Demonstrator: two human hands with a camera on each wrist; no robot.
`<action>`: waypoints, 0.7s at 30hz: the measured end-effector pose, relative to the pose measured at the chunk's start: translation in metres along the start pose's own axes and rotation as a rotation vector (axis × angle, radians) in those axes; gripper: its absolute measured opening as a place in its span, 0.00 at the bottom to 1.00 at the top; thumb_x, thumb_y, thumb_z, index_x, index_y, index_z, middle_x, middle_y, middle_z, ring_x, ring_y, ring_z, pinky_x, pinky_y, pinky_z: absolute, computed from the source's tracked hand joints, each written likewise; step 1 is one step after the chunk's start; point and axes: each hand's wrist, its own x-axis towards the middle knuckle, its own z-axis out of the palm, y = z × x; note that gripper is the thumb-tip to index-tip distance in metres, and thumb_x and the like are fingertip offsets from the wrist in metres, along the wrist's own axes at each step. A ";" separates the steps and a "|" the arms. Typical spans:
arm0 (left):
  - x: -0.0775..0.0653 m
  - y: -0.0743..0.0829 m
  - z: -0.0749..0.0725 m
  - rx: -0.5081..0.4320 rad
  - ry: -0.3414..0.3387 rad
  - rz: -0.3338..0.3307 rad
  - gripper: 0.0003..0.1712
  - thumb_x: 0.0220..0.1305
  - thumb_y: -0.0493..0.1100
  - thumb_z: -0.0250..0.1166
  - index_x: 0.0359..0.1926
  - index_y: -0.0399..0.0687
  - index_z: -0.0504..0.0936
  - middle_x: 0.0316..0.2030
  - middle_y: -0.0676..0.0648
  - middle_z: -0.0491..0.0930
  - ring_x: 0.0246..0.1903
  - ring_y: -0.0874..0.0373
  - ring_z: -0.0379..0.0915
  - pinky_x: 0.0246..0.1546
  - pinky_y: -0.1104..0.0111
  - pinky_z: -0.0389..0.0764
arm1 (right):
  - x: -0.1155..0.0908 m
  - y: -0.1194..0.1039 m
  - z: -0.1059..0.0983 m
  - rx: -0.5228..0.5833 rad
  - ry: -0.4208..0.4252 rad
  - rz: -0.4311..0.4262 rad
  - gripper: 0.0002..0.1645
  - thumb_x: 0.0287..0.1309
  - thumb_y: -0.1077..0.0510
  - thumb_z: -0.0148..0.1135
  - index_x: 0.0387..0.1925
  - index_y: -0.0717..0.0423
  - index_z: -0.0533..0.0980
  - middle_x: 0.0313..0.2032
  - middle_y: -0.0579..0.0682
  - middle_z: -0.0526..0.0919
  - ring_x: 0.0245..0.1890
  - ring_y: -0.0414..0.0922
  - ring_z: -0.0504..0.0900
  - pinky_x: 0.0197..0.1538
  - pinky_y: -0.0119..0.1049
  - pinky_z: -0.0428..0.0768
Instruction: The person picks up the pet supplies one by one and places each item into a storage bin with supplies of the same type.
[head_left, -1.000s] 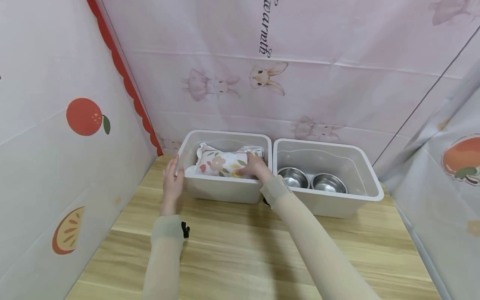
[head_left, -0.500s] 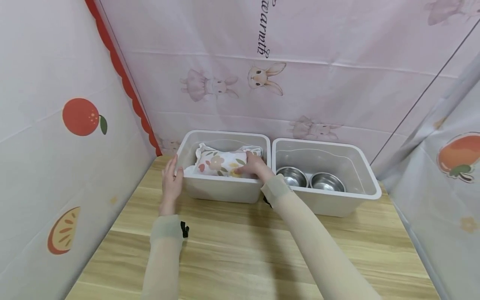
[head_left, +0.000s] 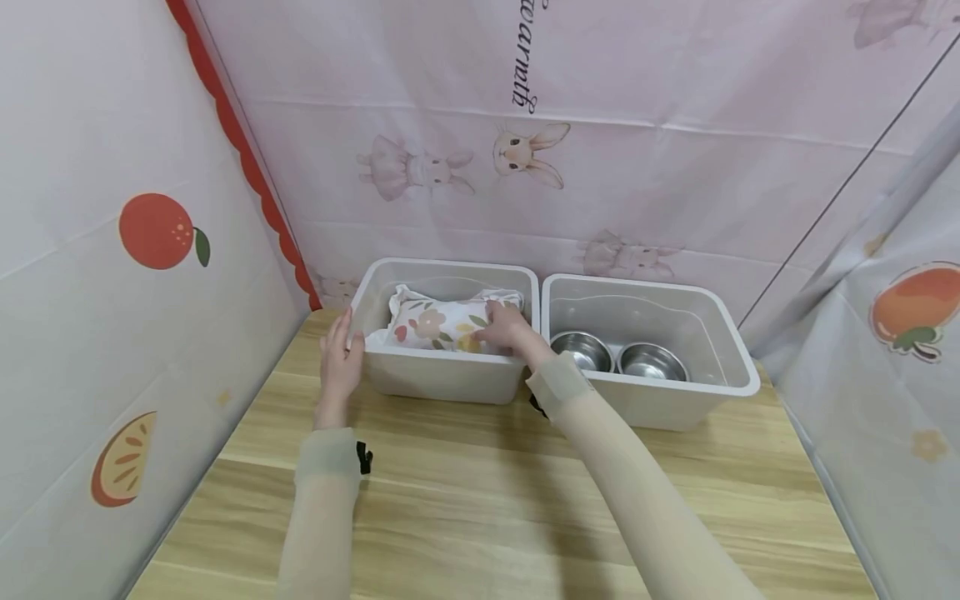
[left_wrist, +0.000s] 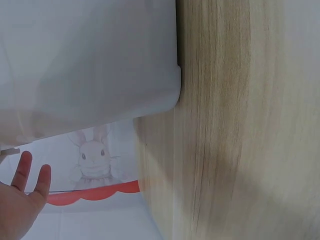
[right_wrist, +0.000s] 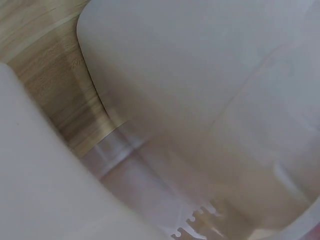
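Note:
In the head view, a white, floral-printed soft pack like a small pillow lies in the left light-grey bin. My right hand rests on the pack's right end, thumb and fingers spread over it. At the bin's left rim, my left hand touches the outside with its fingers extended upward. In the left wrist view, the left hand shows straight fingers beside the bin wall. The right wrist view shows mainly bin walls; the right hand's fingers are hidden there.
A second light-grey bin stands close at the right, with two steel bowls inside. Both bins sit on a wooden table near the pink rabbit-printed back curtain. A fruit-printed curtain closes off the left.
The head view has shifted slightly, so everything sits a little farther left. Both hands stay at the left bin, and the pack keeps its place.

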 end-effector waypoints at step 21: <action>0.005 0.005 -0.006 0.203 -0.009 0.099 0.31 0.71 0.45 0.48 0.72 0.41 0.62 0.68 0.35 0.63 0.59 0.33 0.57 0.56 0.40 0.63 | -0.047 0.004 -0.003 0.024 0.340 -0.173 0.28 0.65 0.51 0.52 0.63 0.58 0.72 0.67 0.61 0.67 0.67 0.57 0.66 0.68 0.49 0.65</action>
